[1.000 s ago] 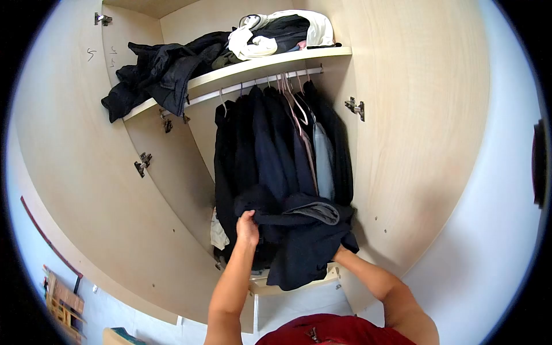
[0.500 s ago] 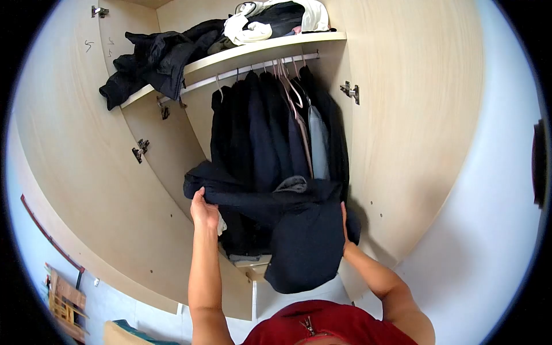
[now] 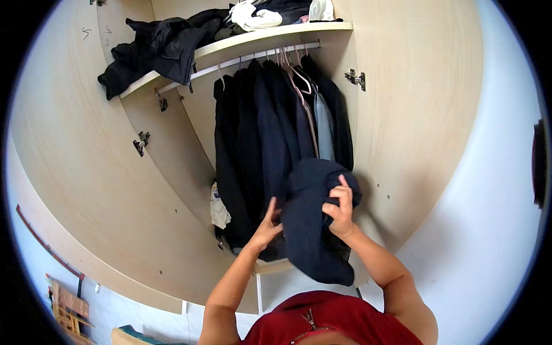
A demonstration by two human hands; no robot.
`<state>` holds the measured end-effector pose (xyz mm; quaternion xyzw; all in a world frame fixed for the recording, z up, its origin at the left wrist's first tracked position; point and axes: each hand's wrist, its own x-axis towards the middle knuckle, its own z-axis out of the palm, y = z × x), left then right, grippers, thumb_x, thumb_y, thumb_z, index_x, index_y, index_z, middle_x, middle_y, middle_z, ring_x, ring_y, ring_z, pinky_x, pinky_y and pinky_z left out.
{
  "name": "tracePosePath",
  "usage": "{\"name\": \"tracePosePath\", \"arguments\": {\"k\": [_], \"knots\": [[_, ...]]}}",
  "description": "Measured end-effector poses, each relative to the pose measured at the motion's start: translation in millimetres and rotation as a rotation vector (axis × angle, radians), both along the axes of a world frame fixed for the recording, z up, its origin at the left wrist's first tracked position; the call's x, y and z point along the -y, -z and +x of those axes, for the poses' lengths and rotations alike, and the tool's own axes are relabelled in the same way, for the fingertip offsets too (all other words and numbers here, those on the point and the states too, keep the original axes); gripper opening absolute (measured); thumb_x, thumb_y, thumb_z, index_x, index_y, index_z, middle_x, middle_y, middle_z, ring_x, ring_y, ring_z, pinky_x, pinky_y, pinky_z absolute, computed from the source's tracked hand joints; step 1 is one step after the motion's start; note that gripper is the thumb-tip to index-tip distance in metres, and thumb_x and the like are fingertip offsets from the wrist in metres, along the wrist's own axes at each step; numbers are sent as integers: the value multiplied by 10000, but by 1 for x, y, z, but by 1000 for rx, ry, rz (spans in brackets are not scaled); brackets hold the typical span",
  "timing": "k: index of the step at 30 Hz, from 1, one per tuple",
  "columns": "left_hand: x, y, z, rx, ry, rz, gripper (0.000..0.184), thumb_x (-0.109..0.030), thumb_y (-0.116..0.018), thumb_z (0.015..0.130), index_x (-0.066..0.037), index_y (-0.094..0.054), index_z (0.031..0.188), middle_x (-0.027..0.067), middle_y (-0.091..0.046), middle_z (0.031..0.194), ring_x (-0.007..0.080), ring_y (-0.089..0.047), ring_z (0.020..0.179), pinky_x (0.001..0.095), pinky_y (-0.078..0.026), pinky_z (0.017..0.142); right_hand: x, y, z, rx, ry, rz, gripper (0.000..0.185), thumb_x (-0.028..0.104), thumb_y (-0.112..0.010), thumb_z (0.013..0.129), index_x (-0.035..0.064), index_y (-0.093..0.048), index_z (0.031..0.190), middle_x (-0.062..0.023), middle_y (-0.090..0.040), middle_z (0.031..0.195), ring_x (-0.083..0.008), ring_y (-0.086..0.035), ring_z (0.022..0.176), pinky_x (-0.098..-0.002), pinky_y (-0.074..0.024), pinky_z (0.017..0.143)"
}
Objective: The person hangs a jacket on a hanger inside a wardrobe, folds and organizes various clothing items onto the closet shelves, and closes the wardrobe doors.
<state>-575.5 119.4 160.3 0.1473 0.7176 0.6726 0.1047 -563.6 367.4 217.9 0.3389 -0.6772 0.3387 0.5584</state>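
Observation:
A dark navy jacket (image 3: 313, 230), bunched into a folded bundle, hangs in front of the lower right of the open wardrobe. My right hand (image 3: 340, 213) grips it from the right side, its fingers curled over the fabric. At the bundle's left edge is my left hand (image 3: 267, 231), thumb and fingers apart, close to or just touching the cloth. Behind both hands, several dark clothes (image 3: 261, 121) hang in a row, with a grey-blue garment (image 3: 324, 126) near the right end.
Above the hanging rail (image 3: 207, 70), a shelf (image 3: 276, 36) carries a black jacket (image 3: 167, 49) drooping over its edge and a white cloth (image 3: 256, 17). Open doors flank me, the left door (image 3: 86, 172) and the right door (image 3: 420, 115). A white bag (image 3: 219, 210) sits inside, low left.
The jacket, spread wide between both hands before, is now folded into a compact bundle on the right. My left hand has moved right; my right hand now grips the jacket's upper side.

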Motion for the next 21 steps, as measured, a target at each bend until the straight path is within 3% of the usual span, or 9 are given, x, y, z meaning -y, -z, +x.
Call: {"name": "tracePosePath", "arguments": {"k": [2, 3, 8, 9, 11, 13, 15, 17, 21], "knots": [[-12, 16, -7, 162, 115, 13, 887, -88, -681, 845, -124, -124, 1534, 174, -298, 1506, 251, -372, 1333, 332, -326, 1087, 14, -2, 13, 0, -105, 100, 108, 122, -674, 713, 160, -605, 787, -89, -480, 902, -291, -524, 908, -596, -323, 1062], [-16, 43, -15, 181, 209, 77, 854, -172, -719, 830, -100, -217, 1517, 148, -341, 1489, 238, -369, 1336, 336, -328, 1086, 21, 0, 17, 4, -123, 142, 104, 127, -679, 706, 157, -606, 774, -87, -481, 903, -287, -526, 911, -596, -322, 1063], [-28, 68, 3, 128, 141, 36, 929, -247, -735, 814, -127, -156, 1531, 135, -318, 1504, 249, -354, 1350, 356, -284, 1116, 16, 1, 8, 160, 2, -19, 28, 68, -606, 753, 44, -618, 758, -157, -511, 930, -343, -527, 946, -571, -312, 1065], [-26, 74, 3, 112, 137, 27, 946, -195, -723, 794, -141, -137, 1535, 153, -310, 1507, 279, -342, 1361, 372, -257, 1132, 12, 7, -2, 200, 27, -109, 32, 40, -582, 750, 25, -609, 758, -164, -507, 934, -350, -521, 954, -547, -289, 1089], [-20, 84, 8, 69, 202, -53, 962, -133, -705, 754, -133, -142, 1533, 186, -309, 1499, 305, -327, 1370, 367, -243, 1141, 1, -1, -12, 184, 118, -199, 80, 6, -543, 761, 9, -596, 820, -165, -507, 973, -335, -513, 982, -440, -385, 978], [-17, 109, 12, -125, 237, -334, 970, -102, -684, 720, -122, -150, 1529, 217, -297, 1491, 318, -304, 1378, 359, -240, 1144, -5, -14, -20, 187, 105, -366, 127, -12, -541, 769, 18, -596, 880, -145, -507, 978, -312, -519, 996, -353, -403, 910], [-20, 122, 22, -145, 294, -425, 1018, -208, -741, 704, -64, -145, 1516, 249, -265, 1490, 358, -259, 1393, 369, -217, 1155, -10, -36, -25, 191, 149, -399, 206, -75, -506, 756, 14, -600, 917, -140, -516, 988, -297, -526, 986, -340, -408, 902], [-26, 160, 25, -249, 331, -490, 998, -196, -767, 735, -30, -151, 1502, 206, -233, 1504, 328, -205, 1412, 387, -185, 1165, -11, -54, -33, 185, 160, -429, 262, -112, -498, 729, 20, -606, 928, -115, -533, 977, -284, -533, 975, -328, -418, 885], [-58, 133, 58, -142, 312, -264, 1099, -319, -822, 729, -8, -97, 1493, 216, -210, 1508, 339, -185, 1417, 393, -186, 1160, 0, -78, -46, -14, 187, -350, 384, -160, -457, 681, 60, -631, 942, -120, -536, 995, -324, -506, 1001, -363, -387, 925]]}}
